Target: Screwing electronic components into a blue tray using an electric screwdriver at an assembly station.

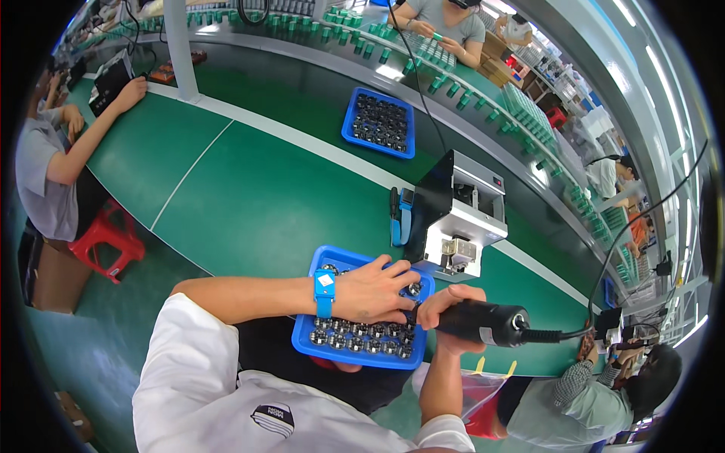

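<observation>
My right hand (451, 308) is wrapped round a black corded electric screwdriver (483, 323), held nearly level with its tip toward my left hand. My left hand (370, 291), with a blue wrist strap (324, 293), reaches palm down across a blue tray (303, 343). Its outer fingers are spread over the parts, and its thumb-side fingertips are close to the screwdriver's tip. Small round black-and-silver parts (356, 343) stand in rows in the tray. One such part (413, 289) shows by my left fingertips. My hands hide the exact contact at the tip.
Beyond the tray stands a black-and-silver bench machine (461, 219), with a blue-and-black hand tool (401, 217) beside it. Another blue tray (347, 132) of dark parts lies farther back on the green table (264, 196). The screwdriver's cable (593, 302) rises at right. Co-workers sit on both sides and opposite.
</observation>
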{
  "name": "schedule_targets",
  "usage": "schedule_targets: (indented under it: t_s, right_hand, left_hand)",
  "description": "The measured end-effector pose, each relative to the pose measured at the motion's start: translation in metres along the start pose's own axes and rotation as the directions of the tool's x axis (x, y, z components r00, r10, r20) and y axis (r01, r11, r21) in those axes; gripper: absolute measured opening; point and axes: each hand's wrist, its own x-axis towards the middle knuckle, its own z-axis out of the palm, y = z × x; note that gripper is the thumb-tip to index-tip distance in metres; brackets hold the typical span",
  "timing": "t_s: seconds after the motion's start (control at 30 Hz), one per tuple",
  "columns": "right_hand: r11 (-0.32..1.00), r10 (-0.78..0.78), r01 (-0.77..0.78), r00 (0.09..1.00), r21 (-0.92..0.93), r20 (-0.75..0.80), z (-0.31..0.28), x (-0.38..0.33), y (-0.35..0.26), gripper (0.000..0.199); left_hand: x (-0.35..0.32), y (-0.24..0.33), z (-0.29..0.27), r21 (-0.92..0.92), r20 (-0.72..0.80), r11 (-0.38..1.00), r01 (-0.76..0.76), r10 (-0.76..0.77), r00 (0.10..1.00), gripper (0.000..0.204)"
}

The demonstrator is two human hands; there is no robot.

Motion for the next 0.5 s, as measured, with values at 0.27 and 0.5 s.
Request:
schedule_targets:
  t_s: [0.27,0.5]
  right_hand:
    - [1.000,0.006,-0.006,0.998,0.002,-0.059,-0.004,0.000,0.000,0.086]
    - [0.970,-0.243,0.242,0.962,-0.024,-0.124,-0.012,0.016,-0.011,0.081]
  left_hand:
    - [-0.002,0.001,-0.003,-0.023,0.007,1.000,0.000,0.000,1.000,0.033]
    - [0.002,0.000,-0.007,-0.023,0.009,1.000,-0.001,0.001,1.000,0.033]
